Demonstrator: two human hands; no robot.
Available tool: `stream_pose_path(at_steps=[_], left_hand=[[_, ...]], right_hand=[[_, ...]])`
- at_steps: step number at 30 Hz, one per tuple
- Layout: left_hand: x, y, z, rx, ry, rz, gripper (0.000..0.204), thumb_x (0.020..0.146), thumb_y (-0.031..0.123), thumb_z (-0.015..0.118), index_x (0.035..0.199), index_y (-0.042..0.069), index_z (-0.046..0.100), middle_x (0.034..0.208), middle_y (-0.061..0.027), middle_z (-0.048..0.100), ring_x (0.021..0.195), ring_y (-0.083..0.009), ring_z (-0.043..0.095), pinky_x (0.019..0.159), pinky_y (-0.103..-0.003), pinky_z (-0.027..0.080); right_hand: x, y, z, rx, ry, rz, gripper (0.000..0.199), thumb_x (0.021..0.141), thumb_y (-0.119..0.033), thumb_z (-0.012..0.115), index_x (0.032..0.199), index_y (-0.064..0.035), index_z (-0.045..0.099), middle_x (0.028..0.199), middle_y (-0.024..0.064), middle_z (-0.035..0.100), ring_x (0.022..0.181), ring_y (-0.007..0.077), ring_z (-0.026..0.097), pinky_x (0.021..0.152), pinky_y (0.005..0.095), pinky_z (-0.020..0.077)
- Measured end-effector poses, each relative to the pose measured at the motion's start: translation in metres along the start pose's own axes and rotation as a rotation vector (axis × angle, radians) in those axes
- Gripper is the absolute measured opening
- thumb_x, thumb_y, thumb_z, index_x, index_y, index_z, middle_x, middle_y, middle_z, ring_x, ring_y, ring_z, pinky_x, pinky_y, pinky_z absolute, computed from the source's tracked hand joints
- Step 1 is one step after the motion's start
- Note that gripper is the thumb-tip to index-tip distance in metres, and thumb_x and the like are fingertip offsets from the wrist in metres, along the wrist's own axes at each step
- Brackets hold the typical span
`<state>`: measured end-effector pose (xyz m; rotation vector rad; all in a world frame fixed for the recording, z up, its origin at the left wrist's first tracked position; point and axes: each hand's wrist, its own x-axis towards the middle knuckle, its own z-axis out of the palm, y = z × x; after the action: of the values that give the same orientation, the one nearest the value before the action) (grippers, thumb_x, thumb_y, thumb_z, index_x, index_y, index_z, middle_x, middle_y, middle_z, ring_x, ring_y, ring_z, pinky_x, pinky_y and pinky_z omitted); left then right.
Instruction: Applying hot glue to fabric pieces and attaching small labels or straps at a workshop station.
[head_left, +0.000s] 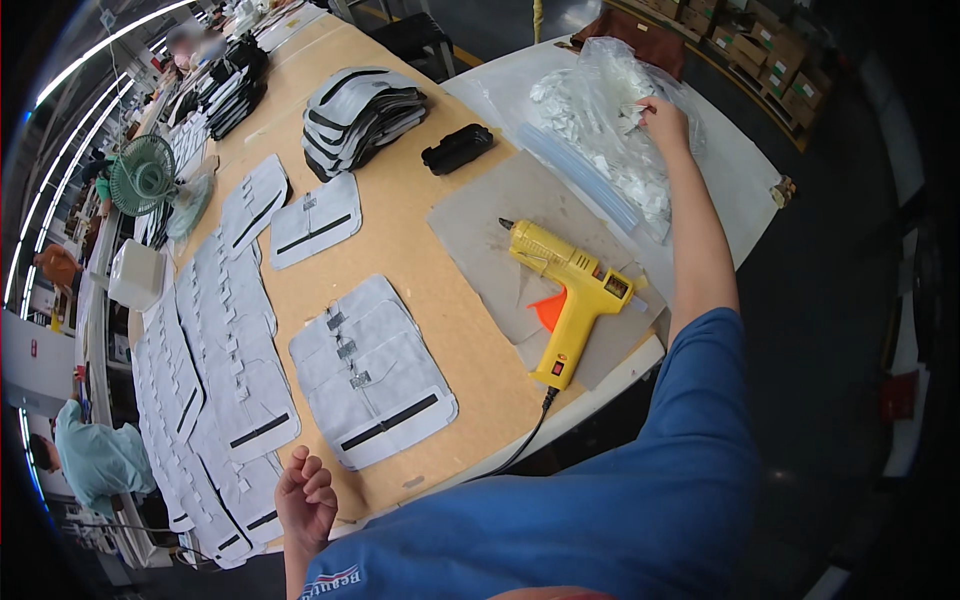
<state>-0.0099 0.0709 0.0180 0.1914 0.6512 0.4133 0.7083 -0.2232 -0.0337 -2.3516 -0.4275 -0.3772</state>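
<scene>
My right hand (665,122) reaches far out into a clear plastic bag (600,110) full of small white pieces, its fingers closed on some of them inside the bag. My left hand (305,497) rests in a loose fist at the near table edge, holding nothing, next to overlapping grey fabric panels (375,375) with black strips and small metal clips. A yellow hot glue gun (572,290) stands on a grey mat (500,230) between the hands, its black cord running off the table.
Long rows of grey panels (215,350) cover the left of the wooden table (420,210). A stack of panels (362,115) and a black object (457,148) lie farther back. Clear glue sticks (580,175) lie beside the bag. A green fan (143,175) and other workers are at left.
</scene>
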Motion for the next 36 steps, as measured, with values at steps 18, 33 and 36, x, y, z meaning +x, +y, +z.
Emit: stream_pose_path(at_steps=[18, 33, 36], left_hand=[[0.024, -0.047, 0.071, 0.289, -0.230, -0.259, 0.062, 0.101, 0.054, 0.039, 0.130, 0.001, 0.053, 0.125, -0.0174, 0.061, 0.117, -0.0304, 0.061, 0.087, -0.040, 0.058], [0.024, -0.056, 0.029, 0.111, -0.330, -0.063, 0.043, 0.105, 0.040, 0.040, 0.130, 0.009, 0.056, 0.121, -0.0115, 0.063, 0.116, -0.0252, 0.060, 0.100, -0.041, 0.051], [0.017, -0.050, 0.019, 0.052, -0.316, -0.070, 0.042, 0.105, 0.040, 0.042, 0.128, 0.008, 0.057, 0.121, -0.0122, 0.063, 0.114, -0.0260, 0.061, 0.098, -0.041, 0.052]], right_hand=[[-0.249, -0.257, -0.056, 0.921, -0.462, -0.522, 0.029, 0.082, 0.005, 0.068, 0.109, -0.0036, 0.071, 0.104, 0.0090, 0.071, 0.094, 0.0187, 0.069, 0.083, 0.0301, 0.0552], [-0.437, -0.352, -0.027, 0.461, -0.114, -1.222, 0.029, 0.080, -0.012, 0.064, 0.107, -0.0053, 0.068, 0.104, 0.0041, 0.062, 0.098, 0.0176, 0.060, 0.086, 0.0329, 0.0490], [-0.444, -0.360, -0.035, 0.485, -0.215, -1.188, 0.031, 0.081, -0.015, 0.064, 0.111, -0.0061, 0.067, 0.107, 0.0043, 0.061, 0.107, 0.0174, 0.056, 0.092, 0.0347, 0.0451]])
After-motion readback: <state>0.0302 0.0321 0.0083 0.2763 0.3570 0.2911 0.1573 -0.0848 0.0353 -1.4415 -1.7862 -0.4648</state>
